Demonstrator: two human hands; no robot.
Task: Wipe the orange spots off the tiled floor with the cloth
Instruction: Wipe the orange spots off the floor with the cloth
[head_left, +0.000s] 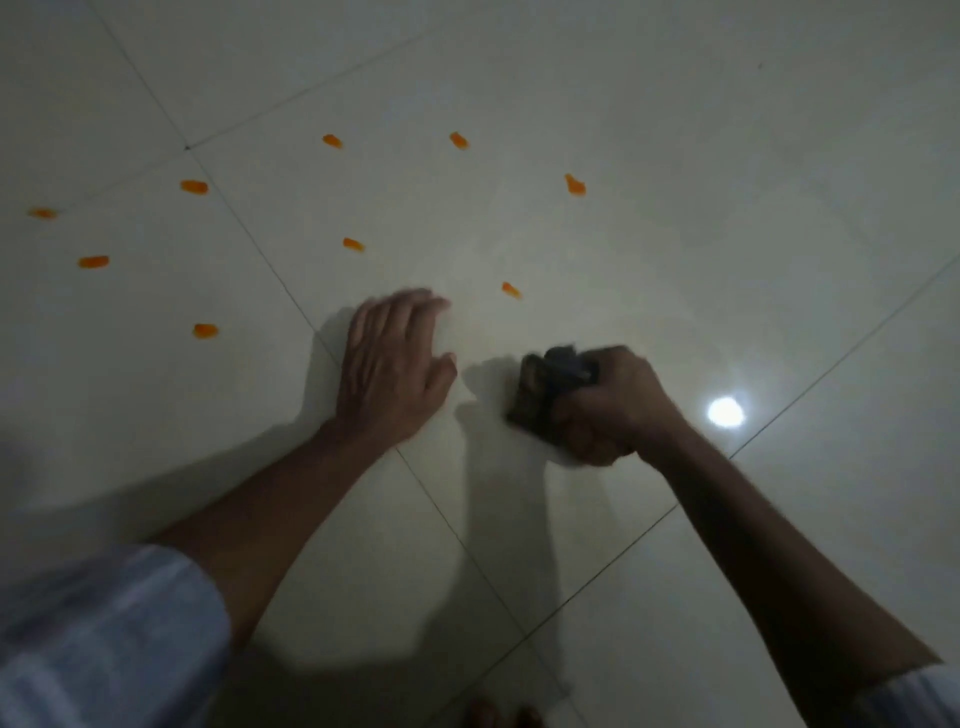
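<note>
The right hand (602, 405) is curled into a fist around a dark cloth (545, 384), which is bunched up and pressed down on the pale tiled floor (727, 208). The cloth sticks out of the fist on the side toward the left hand. The left hand (395, 364) lies flat on the floor just beside it, palm down, fingers straight and close together, thumb spread out toward the cloth, holding nothing.

Nine orange spots show on the floor, all beyond the hands. The nearest spot (511, 290) lies just past the fingertips of the left hand and a little beyond the cloth, apart from both. Another spot (205, 330) lies to the left of the left hand, across a grout line. The others scatter farther out toward the far left of the floor.

A bright round reflection (725, 412) shines on the tile just right of the right wrist. A light blue sleeve (104, 639) covers the left upper arm.
</note>
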